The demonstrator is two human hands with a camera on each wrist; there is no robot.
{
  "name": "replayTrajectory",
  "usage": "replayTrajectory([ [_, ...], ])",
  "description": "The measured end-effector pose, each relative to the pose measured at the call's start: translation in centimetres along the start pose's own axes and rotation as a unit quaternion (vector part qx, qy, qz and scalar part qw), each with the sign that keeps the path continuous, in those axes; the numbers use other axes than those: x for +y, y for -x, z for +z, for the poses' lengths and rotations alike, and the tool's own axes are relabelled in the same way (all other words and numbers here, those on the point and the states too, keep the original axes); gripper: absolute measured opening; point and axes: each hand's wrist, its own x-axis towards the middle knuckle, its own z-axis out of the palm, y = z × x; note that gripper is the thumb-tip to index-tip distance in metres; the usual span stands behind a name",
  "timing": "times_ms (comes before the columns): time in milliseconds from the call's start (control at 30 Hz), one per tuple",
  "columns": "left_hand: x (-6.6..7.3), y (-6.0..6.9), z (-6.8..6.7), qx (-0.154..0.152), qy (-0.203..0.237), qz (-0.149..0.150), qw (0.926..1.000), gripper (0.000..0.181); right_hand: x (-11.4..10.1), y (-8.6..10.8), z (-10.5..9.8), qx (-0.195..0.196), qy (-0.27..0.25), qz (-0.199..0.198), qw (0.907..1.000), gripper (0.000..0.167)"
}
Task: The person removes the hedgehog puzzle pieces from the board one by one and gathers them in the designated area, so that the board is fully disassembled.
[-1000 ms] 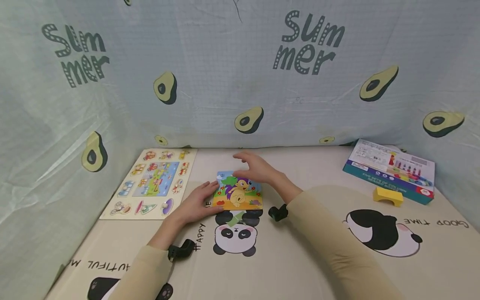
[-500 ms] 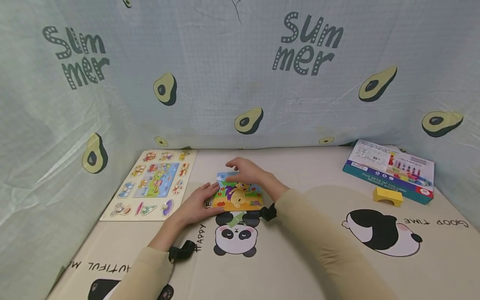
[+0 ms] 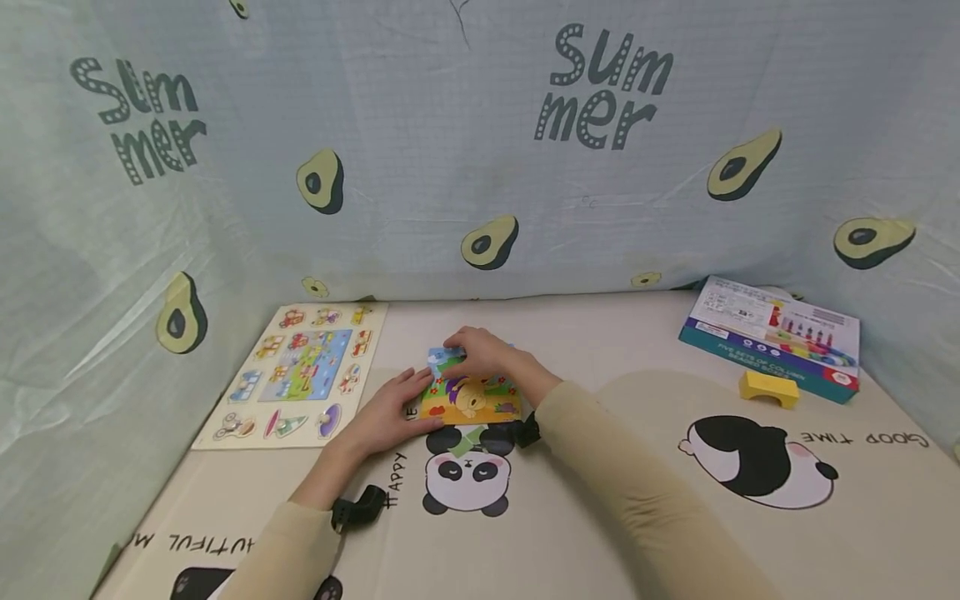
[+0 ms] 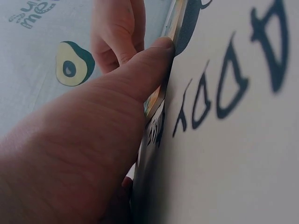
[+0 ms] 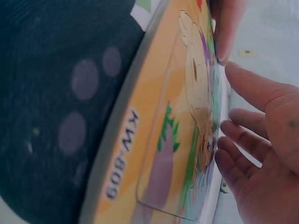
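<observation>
A small picture puzzle (image 3: 471,408) lies flat on the cloth, above a printed panda. It shows a yellow and purple cartoon animal, and its lower edge bears "KW-809" in the right wrist view. My left hand (image 3: 386,414) rests beside its left edge, fingers extended; in the left wrist view the thumb (image 4: 156,58) touches the board's edge. My right hand (image 3: 483,354) is over the puzzle's upper part and hides some of the picture. In the right wrist view its thumb and fingertips (image 5: 229,151) are bent loosely near the picture surface, with nothing seen between them.
A larger wooden peg puzzle board (image 3: 288,375) with vehicles and toys lies to the left. On the right are a boxed bead set (image 3: 772,333) and a yellow arch block (image 3: 768,389). A printed fabric wall (image 3: 420,108) stands behind.
My right hand has moved left and lower over the puzzle's upper part, its fingers drawing in. My left hand stays at the left edge. The head view has shifted slightly.
</observation>
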Motion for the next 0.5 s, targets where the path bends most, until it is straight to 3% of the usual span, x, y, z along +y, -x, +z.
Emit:
replayTrajectory([
  [333, 0.1, 0.1, -0.1, 0.000, 0.004, -0.002, 1.0000, 0.079, -0.6, -0.3, 1.0, 0.014, 0.037, 0.016, 0.9991, 0.055],
  [500, 0.1, 0.0, 0.0, 0.001, 0.006, -0.003, 1.0000, 0.079, -0.8, -0.5, 1.3, 0.022, 0.023, 0.033, 0.9989, 0.056],
])
